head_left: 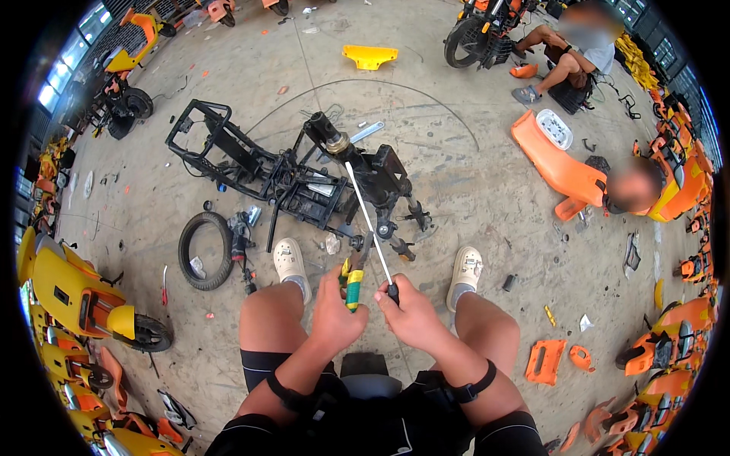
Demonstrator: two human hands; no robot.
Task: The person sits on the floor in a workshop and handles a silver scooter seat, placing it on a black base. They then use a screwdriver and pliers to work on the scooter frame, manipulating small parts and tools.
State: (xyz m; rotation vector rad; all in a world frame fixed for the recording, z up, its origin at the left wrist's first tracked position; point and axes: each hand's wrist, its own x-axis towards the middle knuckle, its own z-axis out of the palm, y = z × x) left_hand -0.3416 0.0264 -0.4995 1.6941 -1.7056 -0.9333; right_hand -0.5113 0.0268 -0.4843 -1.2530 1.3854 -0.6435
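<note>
My left hand (334,315) is closed around pliers (353,285) with yellow and green handles, their jaws pointing away from me. In my right hand (414,313) is a screwdriver (382,257) with a black handle and a long pale shaft. That shaft runs up and leftward over a black scooter front fork (376,182), its far end near the fork's steering tube (327,133). The jaws cross close to the shaft; whether they touch it I cannot tell. Behind the fork lies a bare black scooter frame (243,169) on the concrete floor.
A loose tyre (205,251) and a shock absorber (241,243) lie left of my feet. An orange body panel (555,163) and a white parts tray (554,129) are at right. Another person (574,64) sits at the far right. Yellow scooters (72,292) line the left side.
</note>
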